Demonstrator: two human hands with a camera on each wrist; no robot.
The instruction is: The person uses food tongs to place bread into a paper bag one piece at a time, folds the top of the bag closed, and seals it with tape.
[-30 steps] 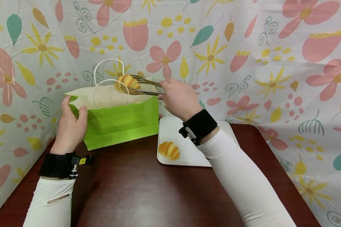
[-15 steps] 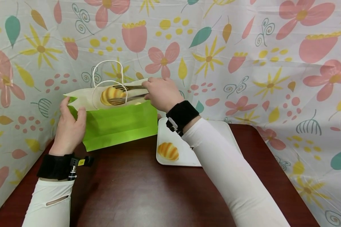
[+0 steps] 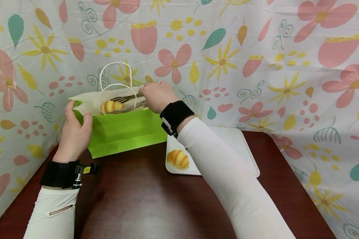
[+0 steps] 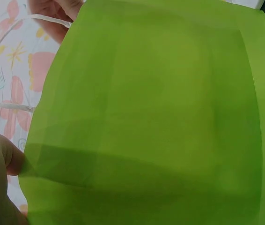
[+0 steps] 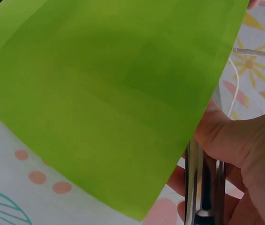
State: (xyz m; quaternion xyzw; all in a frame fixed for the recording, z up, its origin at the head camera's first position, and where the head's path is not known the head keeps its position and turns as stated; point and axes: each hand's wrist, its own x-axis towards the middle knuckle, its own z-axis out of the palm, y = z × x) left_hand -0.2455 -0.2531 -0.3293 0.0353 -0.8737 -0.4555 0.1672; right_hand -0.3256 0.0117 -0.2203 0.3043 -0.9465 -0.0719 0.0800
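Note:
A green paper bag [image 3: 125, 132] with white rope handles stands at the back left, its pale inside showing at the top. My left hand [image 3: 76, 131] grips the bag's left top edge between thumb and fingers. Over the bag's mouth, my right hand [image 3: 158, 96] holds metal tongs [image 5: 202, 187] with fork-like tips. Between those tips sits a striped bread roll [image 3: 111, 107], partly sunk below the front rim. In the right wrist view the bag covers the far end of the tongs. A second striped roll [image 3: 178, 159] lies on a white tray [image 3: 233, 146].
The dark red-brown table [image 3: 131, 199] carries the bag and tray. A flower-printed cloth [image 3: 257, 43] hangs close behind the bag and along the sides. My right sleeve [image 3: 221, 169] passes over the tray.
My right hand has moved left and slightly down, carrying the roll in the tongs from above the bag's right part down into its mouth. The left hand has kept its hold on the bag.

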